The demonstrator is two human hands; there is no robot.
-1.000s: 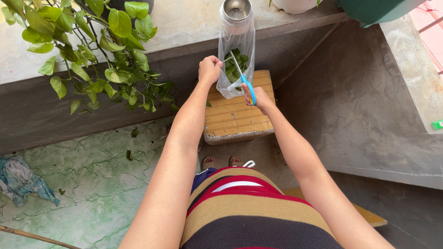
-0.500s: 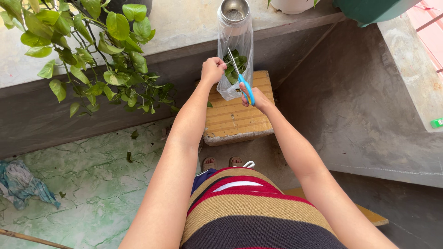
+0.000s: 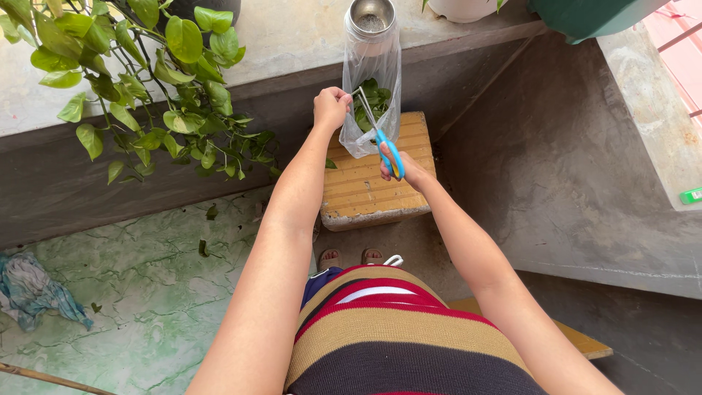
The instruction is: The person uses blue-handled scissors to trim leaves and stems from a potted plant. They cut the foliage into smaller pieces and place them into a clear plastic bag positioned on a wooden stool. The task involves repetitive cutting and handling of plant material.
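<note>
My left hand (image 3: pixel 330 107) is closed on a thin green stem beside a clear plastic bag (image 3: pixel 371 95) that hangs below a metal cup (image 3: pixel 371 16) on the ledge. Cut green leaves (image 3: pixel 374 99) lie inside the bag. My right hand (image 3: pixel 403 166) grips blue-handled scissors (image 3: pixel 379 132), whose blades are parted and point up at the stem just right of my left fist. Both hands hover above a yellowish ridged block (image 3: pixel 374 177) on the floor.
A leafy trailing plant (image 3: pixel 146 80) hangs over the concrete ledge (image 3: pixel 278 44) at left. A crumpled cloth (image 3: pixel 33 289) lies on the green floor at far left. A concrete wall (image 3: pixel 585 161) rises at right, with a green pot (image 3: pixel 592 14) on top.
My right hand has drawn the scissors slightly down and left, and the blades now meet the stem at my left fist. My left hand stayed nearly still.
</note>
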